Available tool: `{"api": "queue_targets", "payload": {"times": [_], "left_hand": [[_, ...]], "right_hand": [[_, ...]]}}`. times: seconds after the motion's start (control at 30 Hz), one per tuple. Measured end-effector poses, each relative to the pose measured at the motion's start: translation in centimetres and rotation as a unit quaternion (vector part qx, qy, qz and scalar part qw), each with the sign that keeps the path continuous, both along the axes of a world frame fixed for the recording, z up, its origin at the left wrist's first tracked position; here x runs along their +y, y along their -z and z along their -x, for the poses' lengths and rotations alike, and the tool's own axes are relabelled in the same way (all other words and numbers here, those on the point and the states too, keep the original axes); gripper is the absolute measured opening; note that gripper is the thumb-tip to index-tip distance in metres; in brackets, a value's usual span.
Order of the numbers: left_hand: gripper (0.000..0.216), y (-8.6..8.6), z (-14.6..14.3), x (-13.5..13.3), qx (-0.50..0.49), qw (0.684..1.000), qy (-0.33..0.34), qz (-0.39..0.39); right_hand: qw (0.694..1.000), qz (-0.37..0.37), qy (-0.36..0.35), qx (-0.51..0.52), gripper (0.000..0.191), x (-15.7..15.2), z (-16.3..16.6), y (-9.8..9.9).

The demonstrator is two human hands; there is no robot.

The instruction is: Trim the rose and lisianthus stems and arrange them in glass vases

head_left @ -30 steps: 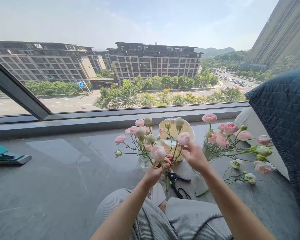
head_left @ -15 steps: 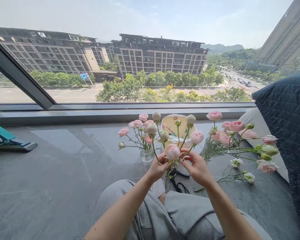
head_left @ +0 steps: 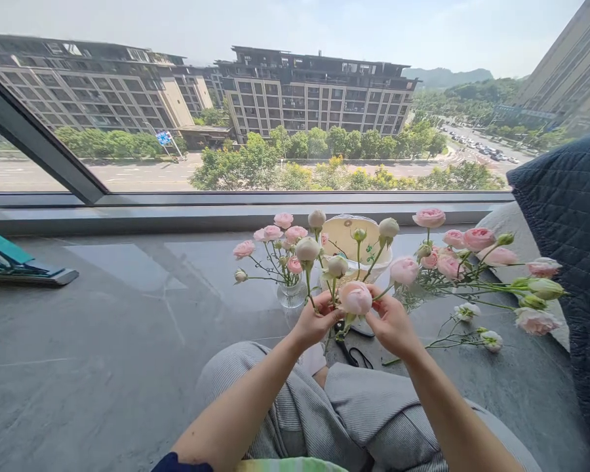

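Note:
My left hand (head_left: 313, 320) is closed round the stems of a small bunch of pink roses (head_left: 356, 297) held over my lap. My right hand (head_left: 391, 321) pinches the same bunch from the right, its fingers just beside the biggest bloom. Behind the bunch stands a small glass vase (head_left: 291, 293) with more pink roses, and a cream bowl-shaped vessel (head_left: 350, 237). Black scissors (head_left: 354, 354) lie on the sill under my hands.
A second cluster of pink roses and buds (head_left: 465, 259) leans at the right, with loose white blooms (head_left: 489, 339) lying on the grey stone sill (head_left: 118, 328). A dark quilted cushion (head_left: 565, 223) fills the right edge. A teal object (head_left: 10, 265) rests far left below the window.
Both hands drew closer together on the bunch; my right hand came down from a raised stem to the main bloom. The view tilted a little downward.

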State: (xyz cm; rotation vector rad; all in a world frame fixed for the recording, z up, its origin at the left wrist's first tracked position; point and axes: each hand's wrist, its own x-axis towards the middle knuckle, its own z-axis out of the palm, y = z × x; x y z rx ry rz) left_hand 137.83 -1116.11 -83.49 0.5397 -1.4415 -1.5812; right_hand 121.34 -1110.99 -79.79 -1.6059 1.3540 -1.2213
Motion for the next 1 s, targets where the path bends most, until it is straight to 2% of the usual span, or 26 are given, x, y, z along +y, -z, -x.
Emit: {"api": "queue_targets", "payload": {"times": [0.13, 0.3, 0.4, 0.53, 0.77, 1.0], "left_hand": [[0.030, -0.3, 0.0, 0.1, -0.001, 1.000, -0.007, -0.006], [0.034, 0.8, 0.3, 0.1, 0.032, 0.998, -0.012, -0.060], [0.033, 1.0, 0.3, 0.0, 0.043, 0.997, -0.012, -0.055], [0.031, 0.8, 0.3, 0.0, 0.049, 0.997, -0.011, -0.061], [0.031, 0.5, 0.3, 0.1, 0.037, 0.996, -0.018, -0.082], [0.026, -0.1, 0.1, 0.3, 0.024, 0.997, -0.026, -0.065]], "right_hand": [[1.000, 0.005, 0.005, 0.012, 0.027, -0.1, 0.1, 0.2], [1.000, -0.002, 0.008, 0.027, 0.024, -0.2, -0.1, 0.2], [1.000, -0.005, 0.006, 0.024, 0.027, -0.2, -0.2, 0.3], [1.000, -0.014, -0.002, 0.018, 0.029, -0.1, -0.3, 0.5], [1.000, 0.000, 0.024, 0.003, 0.037, -0.1, -0.4, 0.6], [1.000, -0.006, 0.025, -0.010, 0.035, 0.0, -0.4, 0.3]]}}
